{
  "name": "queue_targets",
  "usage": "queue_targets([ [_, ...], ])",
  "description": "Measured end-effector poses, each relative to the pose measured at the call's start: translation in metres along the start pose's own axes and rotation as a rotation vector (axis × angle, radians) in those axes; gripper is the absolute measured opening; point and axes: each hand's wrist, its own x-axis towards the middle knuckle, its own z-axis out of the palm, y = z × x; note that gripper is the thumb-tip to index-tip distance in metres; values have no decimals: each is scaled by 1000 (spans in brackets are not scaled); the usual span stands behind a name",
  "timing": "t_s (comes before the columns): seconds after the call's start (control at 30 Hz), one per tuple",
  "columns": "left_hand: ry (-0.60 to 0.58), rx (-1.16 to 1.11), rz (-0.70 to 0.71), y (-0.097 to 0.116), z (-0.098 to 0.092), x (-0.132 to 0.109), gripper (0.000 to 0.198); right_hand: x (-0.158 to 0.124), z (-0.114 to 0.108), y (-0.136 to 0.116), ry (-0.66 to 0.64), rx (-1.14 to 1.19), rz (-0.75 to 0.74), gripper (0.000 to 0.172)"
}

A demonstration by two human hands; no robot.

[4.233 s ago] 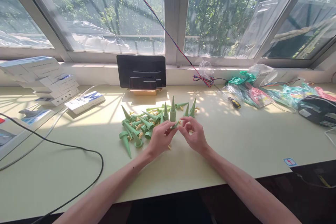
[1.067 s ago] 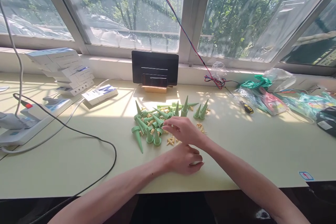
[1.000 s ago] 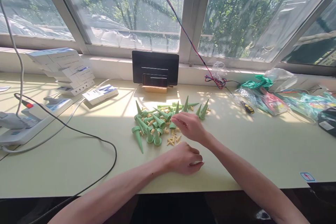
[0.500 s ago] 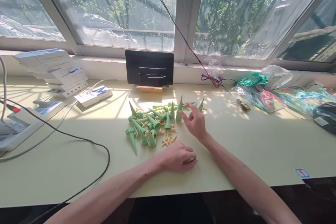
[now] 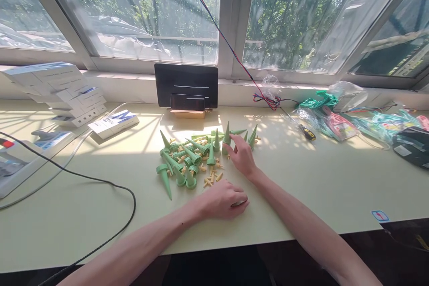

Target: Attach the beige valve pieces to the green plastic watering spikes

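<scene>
A pile of pale green plastic watering spikes (image 5: 193,155) lies on the table, some tipped over and some point up. Small tan plastic fittings (image 5: 213,177) are mixed in and gathered at the pile's near side. At the pile's right end, my right hand (image 5: 241,155) has thumb and forefinger on an upright green spike (image 5: 227,136), closed on its lower part. My left hand (image 5: 225,199) rests on the table nearer to me, fingers curled under; whatever lies inside them, if anything, is hidden.
Behind the pile stand a black tablet (image 5: 186,80) and a phone on a wooden stand (image 5: 187,114). White boxes (image 5: 114,124) and a power strip are on the left, with a black cable (image 5: 120,182) crossing the table. A screwdriver (image 5: 307,132) and bagged cords (image 5: 342,125) lie right.
My right hand has moved slightly left, and its thumb and forefinger have closed on the upright green spike. My left hand stays resting on the table. The camera view has shifted slightly.
</scene>
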Motion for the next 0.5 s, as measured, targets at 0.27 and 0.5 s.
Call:
queue_targets([
  [0.27,1,10,1,-2,2,-1,34,1,-2,-1,3,27,-14,26],
  [0.5,-19,12,-3,-1,0,-1,33,2,-2,1,26,14,-29,27],
])
